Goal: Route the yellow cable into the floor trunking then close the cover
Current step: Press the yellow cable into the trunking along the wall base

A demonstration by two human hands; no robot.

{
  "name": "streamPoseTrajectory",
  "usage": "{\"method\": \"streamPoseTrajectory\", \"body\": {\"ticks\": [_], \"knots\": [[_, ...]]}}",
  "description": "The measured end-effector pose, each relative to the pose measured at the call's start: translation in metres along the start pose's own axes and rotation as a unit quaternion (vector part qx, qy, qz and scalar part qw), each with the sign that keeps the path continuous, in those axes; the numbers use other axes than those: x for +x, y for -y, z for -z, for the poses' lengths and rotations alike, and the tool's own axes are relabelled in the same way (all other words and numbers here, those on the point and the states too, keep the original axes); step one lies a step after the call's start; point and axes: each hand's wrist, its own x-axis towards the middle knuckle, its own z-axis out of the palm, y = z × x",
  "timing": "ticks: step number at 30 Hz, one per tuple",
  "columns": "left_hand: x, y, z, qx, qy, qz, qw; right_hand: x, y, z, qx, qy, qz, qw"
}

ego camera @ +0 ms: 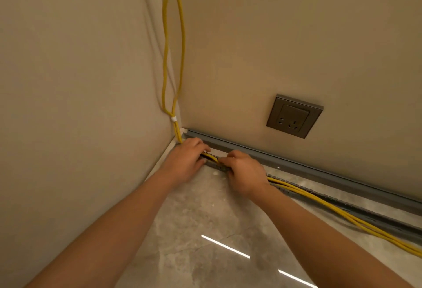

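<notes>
Just below the wall socket, my left hand and right hand pinch the yellow cable into the open floor trunking, where loose strands beyond my right hand could spring out and jam the cover.

Grey marbled tile floor, glossy, light streaks reflected. Slotted grey trunking lies along wall base. Yellow cable runs partly inside trunking, partly on tile.
</notes>
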Motion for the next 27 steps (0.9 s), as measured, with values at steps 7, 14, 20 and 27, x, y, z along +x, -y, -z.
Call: {"method": "streamPoseTrajectory", "body": {"ticks": [7,14,20,27], "knots": [[-0.012,0.021,0.009,0.096,0.024,-0.028,0.995,0.019,0.015,-0.003,0.009,0.013,0.025,1.000],[-0.009,0.019,0.006,0.160,0.015,0.028,0.987,0.031,0.017,-0.007,0.005,0.051,-0.009,0.999],[-0.021,0.028,0.005,0.236,0.003,0.036,0.971,0.028,0.013,-0.005,-0.033,0.059,0.019,0.998],[-0.016,0.013,0.005,0.233,0.053,0.094,0.966,0.015,-0.006,0.001,-0.035,0.036,0.020,0.999]]}}
